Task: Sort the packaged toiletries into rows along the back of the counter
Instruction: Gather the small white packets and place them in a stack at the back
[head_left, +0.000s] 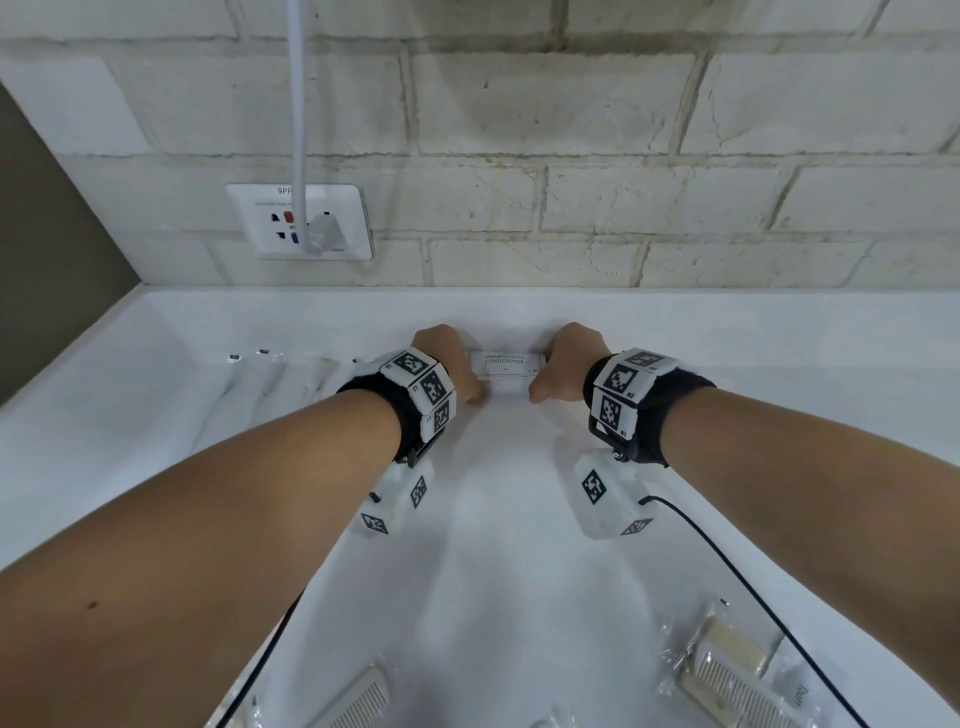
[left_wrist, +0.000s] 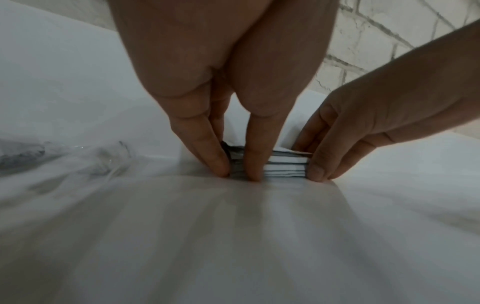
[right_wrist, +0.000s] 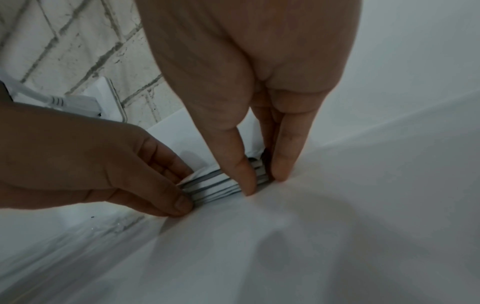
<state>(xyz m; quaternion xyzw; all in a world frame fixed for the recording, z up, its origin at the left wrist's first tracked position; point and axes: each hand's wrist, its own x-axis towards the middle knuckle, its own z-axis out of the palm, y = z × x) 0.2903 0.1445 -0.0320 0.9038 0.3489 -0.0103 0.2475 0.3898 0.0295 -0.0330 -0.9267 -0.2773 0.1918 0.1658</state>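
A stack of white sachets (head_left: 506, 366), the top one printed "SHAMPOO WITH CONDITIONER", lies on the white counter (head_left: 519, 545) near its back edge. My left hand (head_left: 462, 371) pinches the stack's left end and my right hand (head_left: 558, 369) pinches its right end. In the left wrist view the left hand (left_wrist: 233, 170) has its thumb in front and fingers at the end of the stack (left_wrist: 285, 168), tips on the counter; the right hand (left_wrist: 311, 162) holds the far end. The right wrist view shows the right hand (right_wrist: 262, 183), the stack (right_wrist: 215, 185) and the left hand (right_wrist: 182, 185) the same way.
Clear-wrapped slim items (head_left: 270, 369) lie in a row left of the stack. Wrapped combs (head_left: 727, 670) sit at the front right and another comb (head_left: 358, 696) at the front left. A wall socket with a white plug (head_left: 301, 221) is above. A black cable (head_left: 727, 561) crosses the right side.
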